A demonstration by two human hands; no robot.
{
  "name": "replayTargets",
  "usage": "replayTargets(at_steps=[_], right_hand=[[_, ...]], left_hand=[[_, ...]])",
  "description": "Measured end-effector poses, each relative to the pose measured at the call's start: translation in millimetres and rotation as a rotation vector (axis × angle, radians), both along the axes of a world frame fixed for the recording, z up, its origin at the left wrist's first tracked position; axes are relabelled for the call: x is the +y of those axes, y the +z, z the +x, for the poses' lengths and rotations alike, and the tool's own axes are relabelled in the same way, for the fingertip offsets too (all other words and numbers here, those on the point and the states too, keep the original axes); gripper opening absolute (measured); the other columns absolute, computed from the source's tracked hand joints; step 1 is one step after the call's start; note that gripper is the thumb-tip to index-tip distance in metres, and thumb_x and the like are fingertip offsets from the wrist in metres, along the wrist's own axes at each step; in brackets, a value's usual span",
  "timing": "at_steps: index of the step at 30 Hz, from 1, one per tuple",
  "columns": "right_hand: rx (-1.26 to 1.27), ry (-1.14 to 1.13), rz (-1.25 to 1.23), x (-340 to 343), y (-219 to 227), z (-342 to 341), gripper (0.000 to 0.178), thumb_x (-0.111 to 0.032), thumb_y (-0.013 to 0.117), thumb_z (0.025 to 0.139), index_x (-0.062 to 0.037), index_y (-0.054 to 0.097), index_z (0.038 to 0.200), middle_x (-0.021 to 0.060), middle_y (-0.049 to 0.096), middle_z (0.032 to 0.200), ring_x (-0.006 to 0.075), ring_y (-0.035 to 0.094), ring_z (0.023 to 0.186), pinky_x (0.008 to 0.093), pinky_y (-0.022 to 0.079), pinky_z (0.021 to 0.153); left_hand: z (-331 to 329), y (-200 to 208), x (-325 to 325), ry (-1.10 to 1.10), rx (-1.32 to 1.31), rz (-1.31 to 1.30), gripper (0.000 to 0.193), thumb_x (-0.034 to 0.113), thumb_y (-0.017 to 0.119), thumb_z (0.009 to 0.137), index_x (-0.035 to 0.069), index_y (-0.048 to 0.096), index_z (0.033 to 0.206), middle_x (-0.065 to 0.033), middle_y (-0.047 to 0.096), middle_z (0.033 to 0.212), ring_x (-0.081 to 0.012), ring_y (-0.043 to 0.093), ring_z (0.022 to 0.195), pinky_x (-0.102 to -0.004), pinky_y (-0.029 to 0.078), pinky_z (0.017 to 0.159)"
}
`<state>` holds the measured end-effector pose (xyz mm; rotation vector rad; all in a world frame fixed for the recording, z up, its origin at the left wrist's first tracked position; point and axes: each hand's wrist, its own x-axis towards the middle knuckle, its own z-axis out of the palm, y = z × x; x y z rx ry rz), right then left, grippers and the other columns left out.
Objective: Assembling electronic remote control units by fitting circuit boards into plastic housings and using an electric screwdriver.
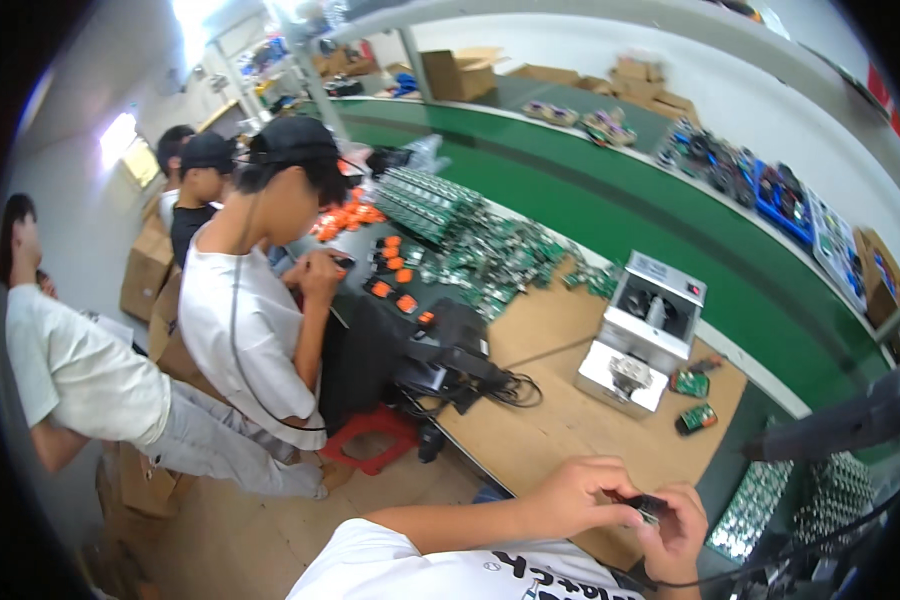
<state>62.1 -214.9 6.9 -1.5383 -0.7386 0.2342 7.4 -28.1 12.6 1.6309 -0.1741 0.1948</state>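
Note:
My left hand and my right hand meet close to my body, just in front of the bench edge. Between their fingertips they hold a small black part with a pale or metallic underside. Its exact kind is too small and blurred to make out. Both hands are closed, fingers and thumbs pinching the part from either side. Beyond them on the brown board stands a silver metal machine with a dark recess in its upper half. Beside it lie two small green circuit board pieces with dark edges.
Circuit board panels lie right, below a dark arm. A heap of green boards, orange-and-black parts and black cables lie left. A co-worker stands there by a red stool.

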Motion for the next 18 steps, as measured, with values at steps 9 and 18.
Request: replayTargets(at_steps=[9,18], right_hand=[[-0.102,-0.059,-0.113,-6.9,11.8,-0.5,0.02,-0.011,0.072,0.079,0.0029,0.066,0.094,0.0071,0.058,0.084,0.0165,0.056,0.077,0.0257,0.044,0.065],[0.358,-0.079,-0.101,-22.2,-42.1,32.4,0.021,-0.015,0.069,0.083,0.001,0.065,0.095,-0.0023,0.057,0.083,0.0059,0.051,0.07,0.022,0.039,0.059]], left_hand=[[-6.9,1.0,-6.8,0.005,-0.022,-0.107,0.018,0.013,0.076,0.078,0.002,0.063,0.081,-0.0034,0.055,0.076,-0.0113,0.053,0.07,-0.0251,0.041,0.061],[39.7,-47.7,-15.7,-0.083,0.501,-0.161,0.015,0.015,0.073,0.082,0.004,0.063,0.086,0.0021,0.06,0.071,-0.0049,0.053,0.062,-0.0218,0.046,0.058]])
